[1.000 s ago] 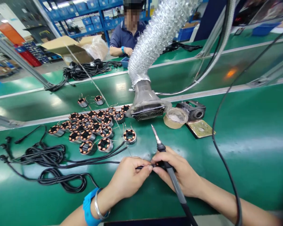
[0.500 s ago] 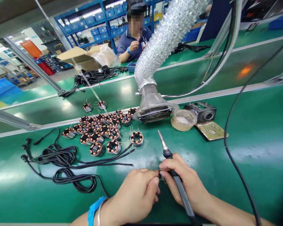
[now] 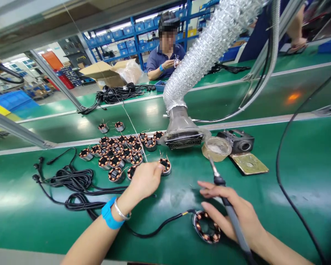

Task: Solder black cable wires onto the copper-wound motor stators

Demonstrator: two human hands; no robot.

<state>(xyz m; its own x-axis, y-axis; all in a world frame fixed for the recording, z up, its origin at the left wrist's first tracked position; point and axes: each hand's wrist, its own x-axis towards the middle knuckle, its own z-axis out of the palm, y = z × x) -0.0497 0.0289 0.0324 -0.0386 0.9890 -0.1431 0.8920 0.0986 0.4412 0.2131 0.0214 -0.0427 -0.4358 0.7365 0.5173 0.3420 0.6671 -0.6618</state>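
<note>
My left hand (image 3: 146,179) reaches forward with curled fingers, its thumb side against or just over the left edge of a copper-wound stator (image 3: 165,167). What its fingertips pinch, if anything, is hidden. A thin pale strand (image 3: 132,126) comes down from above and ends behind this hand. My right hand (image 3: 231,209) grips a soldering iron (image 3: 231,215), index finger and thumb spread apart in front. The iron's tip meets the near rim of a round pot (image 3: 217,149). Beside my right thumb lies another stator (image 3: 206,227), joined to a black cable (image 3: 160,232).
Several stators (image 3: 116,175) are grouped at centre left, near coiled black cables (image 3: 74,178). A fume extractor hood (image 3: 182,129) hangs above the bench. Behind the pot sit a dark metal block (image 3: 238,141) and a yellowish plate (image 3: 249,163). A co-worker (image 3: 167,55) sits across.
My left hand has left my right hand and moved forward to the stator. The iron's tip has moved right to the pot. The cabled stator now shows on the bench.
</note>
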